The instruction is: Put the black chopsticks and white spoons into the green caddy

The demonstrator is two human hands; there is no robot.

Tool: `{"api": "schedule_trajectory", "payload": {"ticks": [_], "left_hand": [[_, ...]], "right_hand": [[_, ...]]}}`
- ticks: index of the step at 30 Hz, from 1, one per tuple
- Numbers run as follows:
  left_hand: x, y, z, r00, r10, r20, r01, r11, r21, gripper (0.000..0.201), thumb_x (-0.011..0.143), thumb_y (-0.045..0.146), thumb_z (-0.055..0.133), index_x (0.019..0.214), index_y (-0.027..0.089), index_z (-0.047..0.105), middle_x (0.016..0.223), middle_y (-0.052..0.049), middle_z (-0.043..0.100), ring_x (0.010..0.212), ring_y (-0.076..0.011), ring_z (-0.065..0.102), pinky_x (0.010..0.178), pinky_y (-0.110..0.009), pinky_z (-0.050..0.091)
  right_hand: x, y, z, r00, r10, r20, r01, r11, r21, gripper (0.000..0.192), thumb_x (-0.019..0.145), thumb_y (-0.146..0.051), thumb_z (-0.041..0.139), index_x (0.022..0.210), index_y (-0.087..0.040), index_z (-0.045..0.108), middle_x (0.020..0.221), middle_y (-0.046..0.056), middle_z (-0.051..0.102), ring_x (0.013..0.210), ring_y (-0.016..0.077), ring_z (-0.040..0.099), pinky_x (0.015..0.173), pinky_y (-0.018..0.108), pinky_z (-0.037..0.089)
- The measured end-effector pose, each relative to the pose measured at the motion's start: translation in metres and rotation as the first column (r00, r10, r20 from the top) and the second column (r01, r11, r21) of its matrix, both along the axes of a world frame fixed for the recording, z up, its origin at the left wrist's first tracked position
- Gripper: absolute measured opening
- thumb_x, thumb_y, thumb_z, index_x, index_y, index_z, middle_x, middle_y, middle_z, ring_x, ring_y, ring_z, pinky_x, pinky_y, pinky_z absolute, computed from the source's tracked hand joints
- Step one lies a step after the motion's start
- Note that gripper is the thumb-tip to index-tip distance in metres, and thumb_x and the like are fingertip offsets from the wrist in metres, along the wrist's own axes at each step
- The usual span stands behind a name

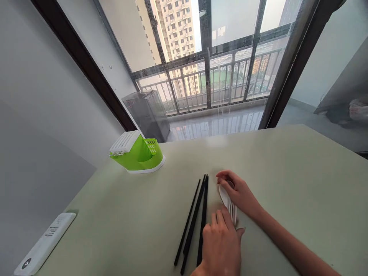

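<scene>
Several black chopsticks [195,218] lie in a bundle on the pale green table [287,184], pointing away from me. Just right of them lie white spoons [227,199]. My right hand [240,193] rests over the bowls of the spoons, fingers curled on them. My left hand [221,243] is nearer to me, its fingers on the spoon handles and its side close to the chopsticks. A green and white plastic cutlery holder [138,153] stands at the far left of the table, apart from both hands.
A white remote control [43,245] lies at the table's near left edge. Beyond the table are a dark bin [148,113] on the floor, a glass door and a balcony railing. The table's far edge runs behind the holder.
</scene>
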State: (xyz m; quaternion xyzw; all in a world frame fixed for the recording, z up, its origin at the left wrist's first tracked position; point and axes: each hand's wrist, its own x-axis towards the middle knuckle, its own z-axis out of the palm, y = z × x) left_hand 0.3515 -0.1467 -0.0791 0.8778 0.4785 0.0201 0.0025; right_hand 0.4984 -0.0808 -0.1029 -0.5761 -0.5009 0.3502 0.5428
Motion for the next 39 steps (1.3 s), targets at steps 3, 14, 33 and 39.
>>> {"api": "schedule_trajectory", "payload": {"ticks": [3, 14, 33, 39], "left_hand": [[-0.004, -0.001, 0.001, 1.000, -0.009, 0.002, 0.009, 1.000, 0.016, 0.057, 0.087, 0.042, 0.082, 0.132, 0.010, 0.065, 0.100, -0.008, 0.074, 0.087, -0.0257, 0.074, 0.065, -0.033, 0.065], [-0.020, -0.001, -0.004, 0.993, -0.077, 0.085, 0.077, 0.997, -0.002, 0.061, 0.086, 0.036, 0.084, 0.135, 0.009, 0.060, 0.103, -0.010, 0.073, 0.087, -0.0258, 0.071, 0.072, -0.037, 0.061], [-0.173, 0.205, 0.128, 0.866, 0.076, 0.494, -0.369, 0.763, 0.530, 0.039, 0.103, 0.047, 0.049, 0.129, 0.023, 0.064, 0.148, -0.014, 0.055, 0.139, -0.0381, 0.041, 0.117, -0.058, 0.029], [-0.204, 0.254, 0.139, 0.874, 0.172, 0.455, -0.399, 0.788, 0.469, 0.046, 0.107, 0.042, 0.034, 0.131, 0.021, 0.068, 0.152, -0.013, 0.058, 0.145, -0.0351, 0.041, 0.121, -0.060, 0.023]], "right_hand": [[0.005, 0.001, 0.000, 0.998, -0.032, -0.046, 0.030, 0.999, -0.028, 0.029, 0.096, -0.049, 0.054, 0.104, -0.023, 0.064, 0.091, 0.005, 0.073, 0.087, 0.0226, 0.068, 0.079, 0.037, 0.051], [0.021, 0.003, -0.001, 0.979, -0.167, -0.114, 0.165, 0.986, -0.024, 0.031, 0.090, -0.051, 0.059, 0.099, -0.023, 0.064, 0.087, 0.005, 0.072, 0.089, 0.0236, 0.069, 0.083, 0.037, 0.052], [0.042, 0.003, -0.018, 0.913, -0.402, -0.064, 0.402, 0.916, -0.018, 0.024, 0.089, -0.042, 0.060, 0.101, -0.023, 0.068, 0.090, 0.004, 0.070, 0.088, 0.0230, 0.066, 0.081, 0.036, 0.047], [0.043, 0.004, -0.021, 0.910, -0.404, -0.089, 0.404, 0.914, -0.024, 0.024, 0.088, -0.042, 0.061, 0.100, -0.022, 0.068, 0.088, 0.004, 0.070, 0.085, 0.0224, 0.066, 0.077, 0.035, 0.047]]}}
